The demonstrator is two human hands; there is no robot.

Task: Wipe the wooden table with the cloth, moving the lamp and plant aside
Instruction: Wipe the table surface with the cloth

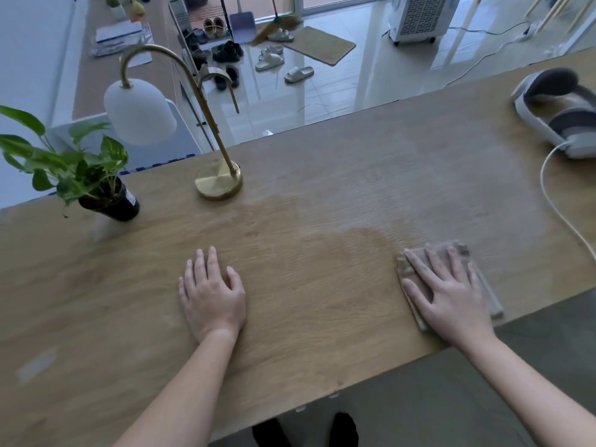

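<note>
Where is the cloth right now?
Head view: the cloth lies flat under the right hand, at the right of the table by its near edge.

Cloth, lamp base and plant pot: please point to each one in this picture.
cloth (pixel 487 291), head view, uncovered right edge.
lamp base (pixel 218 183), head view, middle of the brass disc.
plant pot (pixel 119 208), head view, dark side wall.

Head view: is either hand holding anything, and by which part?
Nothing is gripped. The right hand presses flat, fingers straight, on the top face of the folded cloth; the left hand rests open on the wooden table.
</note>
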